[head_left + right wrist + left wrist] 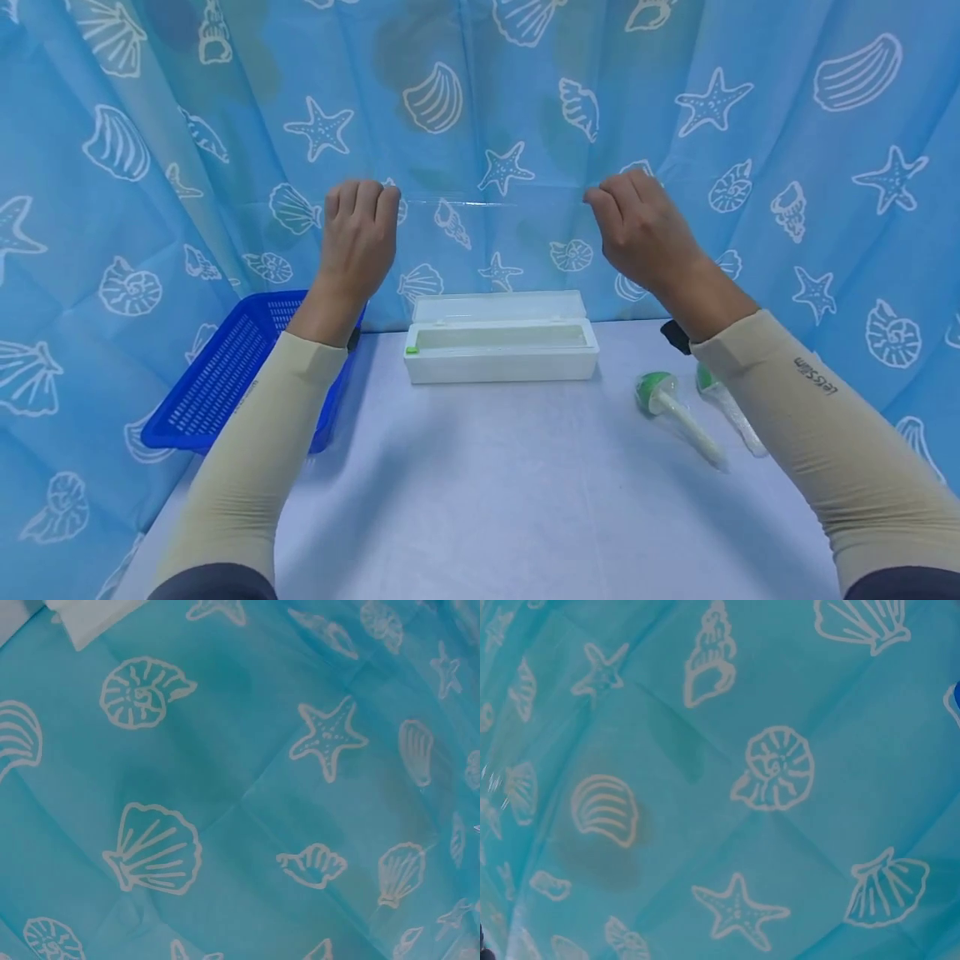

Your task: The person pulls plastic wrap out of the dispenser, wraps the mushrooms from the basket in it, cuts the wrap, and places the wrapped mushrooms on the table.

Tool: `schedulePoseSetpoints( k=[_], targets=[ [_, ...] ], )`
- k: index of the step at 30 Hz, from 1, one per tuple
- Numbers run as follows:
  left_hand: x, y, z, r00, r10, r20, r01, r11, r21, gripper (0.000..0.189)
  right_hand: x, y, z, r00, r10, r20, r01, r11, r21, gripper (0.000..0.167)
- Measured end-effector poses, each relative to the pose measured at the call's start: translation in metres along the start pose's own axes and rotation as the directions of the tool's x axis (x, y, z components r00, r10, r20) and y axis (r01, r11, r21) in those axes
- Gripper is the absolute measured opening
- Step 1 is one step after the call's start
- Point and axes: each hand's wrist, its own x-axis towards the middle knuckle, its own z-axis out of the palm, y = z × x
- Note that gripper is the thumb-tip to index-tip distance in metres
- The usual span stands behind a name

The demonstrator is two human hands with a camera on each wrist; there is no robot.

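Between my two raised hands a sheet of clear cling film (pixel 472 203) is stretched, its top edge a thin shiny line in the head view. My left hand (pixel 358 237) pinches it at the left, knuckles toward the head camera. At the other end my right hand (pixel 637 225) pinches it with curled fingers. Both hands are above and in front of the white film dispenser box (pixel 502 367), which stands on the table with its lid tipped back and a small green slider (pixel 412 351) at its left. The wrist views show mostly the curtain, with faint glints of film.
A blue plastic basket (pixel 174 437) is at the left, partly behind my left forearm. Two green-headed, pale-handled tools (pixel 686 417) lie at the right on the white table (pixel 480 500), one partly under my right sleeve in view. A blue shell-patterned curtain (pixel 480 117) hangs behind.
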Motion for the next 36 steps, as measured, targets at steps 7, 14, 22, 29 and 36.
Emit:
schedulePoseSetpoints(
  k=[7,14,22,29,36],
  targets=[
    [-0.031,0.014,-0.03,0.993,0.109,-0.044,-0.112,0.992,-0.066,0.006,-0.021,-0.023,-0.028,0.993,-0.113,-0.045,0.119,0.979,0.167,0.012],
    [-0.072,0.038,-0.065,0.981,0.19,-0.041,-0.194,0.971,-0.141,0.007,-0.049,-0.052,-0.054,0.972,-0.233,-0.039,0.236,0.938,0.256,0.018],
    [-0.134,0.07,-0.098,0.934,0.3,0.191,-0.262,0.943,-0.203,0.023,-0.095,-0.105,-0.063,0.956,-0.294,0.02,0.256,0.862,0.437,0.025],
    [-0.19,0.102,-0.105,0.808,0.449,0.382,-0.293,0.868,-0.401,0.037,-0.151,-0.156,-0.058,0.907,-0.382,0.175,0.183,0.735,0.652,0.028],
    [-0.233,0.128,-0.102,0.676,0.577,0.458,-0.294,0.781,-0.55,0.029,-0.187,-0.189,-0.053,0.845,-0.449,0.291,0.111,0.68,0.725,0.024]
  ],
)
